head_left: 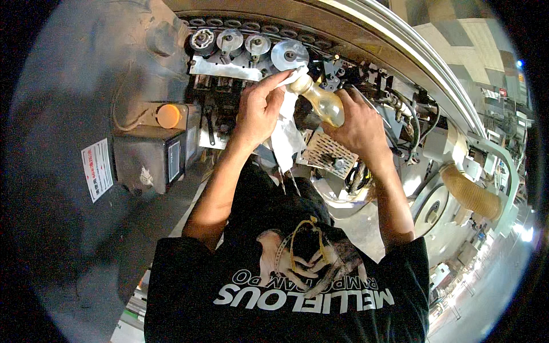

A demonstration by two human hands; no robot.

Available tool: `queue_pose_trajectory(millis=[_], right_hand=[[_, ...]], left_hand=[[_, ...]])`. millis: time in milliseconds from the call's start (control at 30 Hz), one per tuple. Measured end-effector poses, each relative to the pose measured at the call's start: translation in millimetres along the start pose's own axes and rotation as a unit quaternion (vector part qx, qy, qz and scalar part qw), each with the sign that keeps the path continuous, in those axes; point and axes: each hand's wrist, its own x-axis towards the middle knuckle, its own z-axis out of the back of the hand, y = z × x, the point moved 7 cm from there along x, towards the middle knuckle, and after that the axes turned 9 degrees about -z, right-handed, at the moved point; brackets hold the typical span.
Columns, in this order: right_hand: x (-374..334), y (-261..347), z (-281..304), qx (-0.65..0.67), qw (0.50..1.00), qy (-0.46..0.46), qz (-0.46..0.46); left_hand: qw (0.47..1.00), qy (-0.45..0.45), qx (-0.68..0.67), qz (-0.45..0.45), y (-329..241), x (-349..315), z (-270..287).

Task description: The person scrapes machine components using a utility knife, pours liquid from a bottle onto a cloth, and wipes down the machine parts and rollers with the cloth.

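Near the upper middle of the view, thumb and forefinger of the left hand [260, 114] are clamped on a white cloth [287, 140], its upper end gathered at the neck of a translucent, yellowish bottle [325, 103]. The right hand [365, 126] has its fingers wrapped round the bottle's broad end, apparently to steady it at a tilt, neck toward the left hand. The left grip presumably holds fabric against the bottle's mouth; whether liquid passes cannot be told. Below, the cloth hangs loose beside a perforated metal plate [320, 150]. Just beyond the hands, metal discs [283, 52] stand in a row, likely spaced to turn freely. Farther left, a dark tank [151, 151] bears an orange cap [168, 116] on top, evidently for easy access.
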Motion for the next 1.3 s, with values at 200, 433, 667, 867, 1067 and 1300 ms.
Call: queue_pose_trajectory(millis=[200,433,667,867,1067,1300], right_hand=[[16,18,-4,-0.053,0.996,0.065,-0.034],[24,27,-13,-0.093,0.99,0.103,-0.026],[31,35,-12,-0.144,0.985,0.093,-0.012],[38,36,-16,-0.144,0.981,0.125,-0.03],[41,39,-11,-0.141,0.978,0.151,-0.04],[44,45,-8,-0.151,0.98,0.128,-0.016]], left_hand=[[0.995,0.023,-0.029,0.095,31,-2,7],[0.981,0.029,-0.081,0.176,69,-13,7],[0.986,-0.017,-0.092,0.142,94,-15,6],[0.979,-0.021,-0.124,0.162,101,-15,5],[0.976,-0.029,-0.115,0.182,107,-17,7],[0.964,-0.006,-0.122,0.234,105,-16,11]])
